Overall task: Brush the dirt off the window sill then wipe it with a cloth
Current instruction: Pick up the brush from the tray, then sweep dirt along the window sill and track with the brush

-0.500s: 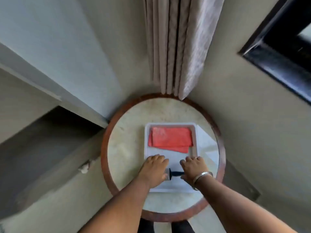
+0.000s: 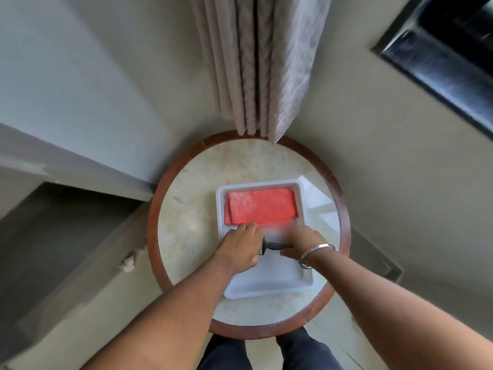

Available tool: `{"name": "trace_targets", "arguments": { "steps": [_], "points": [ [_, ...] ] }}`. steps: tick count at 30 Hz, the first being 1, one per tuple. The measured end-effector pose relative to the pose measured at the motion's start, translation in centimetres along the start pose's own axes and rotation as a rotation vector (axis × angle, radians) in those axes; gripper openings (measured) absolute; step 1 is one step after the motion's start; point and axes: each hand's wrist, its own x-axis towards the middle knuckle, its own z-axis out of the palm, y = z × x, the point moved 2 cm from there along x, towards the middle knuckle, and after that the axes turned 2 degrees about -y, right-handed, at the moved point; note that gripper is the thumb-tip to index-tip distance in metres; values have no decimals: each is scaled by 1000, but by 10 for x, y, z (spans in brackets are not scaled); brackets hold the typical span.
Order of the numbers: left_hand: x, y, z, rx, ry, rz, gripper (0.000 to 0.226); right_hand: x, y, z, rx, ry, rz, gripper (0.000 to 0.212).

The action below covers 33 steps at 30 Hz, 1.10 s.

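A white tray [image 2: 266, 289] sits on a round marble-topped table [image 2: 186, 222]. A folded red cloth [image 2: 262, 205] lies at the tray's far end. A brush with a black handle [image 2: 274, 246] lies across the tray's middle. My left hand [image 2: 240, 249] rests palm down over the brush head and hides it, and its fingertips touch the near edge of the cloth. My right hand [image 2: 304, 241], motion-blurred and wearing a metal bangle, wraps around the handle's right end with the thumb underneath.
A pleated curtain [image 2: 256, 76] hangs down to the table's far edge. A dark window frame [image 2: 440, 62] sits high on the right wall. A grey ledge and recess [image 2: 66, 222] run along the left. My legs show below the table.
Both hands have slid a little farther into the tray toward the cloth. My right hand has gone from resting flat on the handle to curling around it.
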Motion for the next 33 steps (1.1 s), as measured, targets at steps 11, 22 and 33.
{"name": "trace_targets", "arguments": {
  "steps": [11,22,33],
  "points": [
    [51,140,-217,-108,568,388,53,-171,92,-168,1281,835,12,18],
    [107,389,-254,-291,714,522,87,-329,273,-194,1539,1237,90,14],
    [197,418,-256,-523,677,-457,118,-330,318,-224,1504,1539,162,14]
  ]
}}
